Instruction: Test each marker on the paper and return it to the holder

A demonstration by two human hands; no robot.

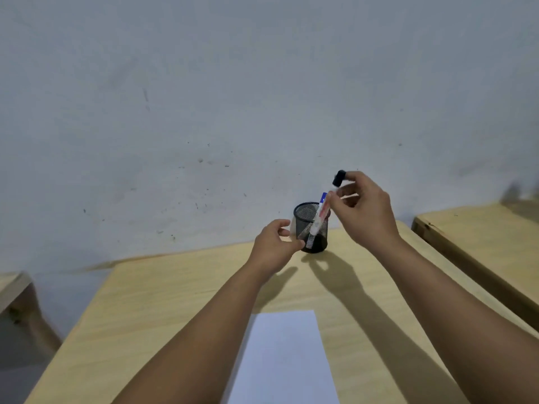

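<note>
A black mesh holder point(304, 217) stands near the far edge of the wooden desk point(163, 301), close to the wall. My right hand point(364, 211) pinches a white marker point(320, 212) with a blue and red label and a black cap, which sticks up above my fingers. The marker is tilted, and its lower end is inside the holder. My left hand point(274, 246) cups the holder's left side, thumb and fingers against the mesh. A blank white sheet of paper point(283, 360) lies on the desk in front of me, between my forearms.
A pale, scuffed wall rises right behind the desk. A second wooden desk point(478, 237) stands to the right across a narrow gap. Part of another piece of wooden furniture point(14, 290) shows at the left edge.
</note>
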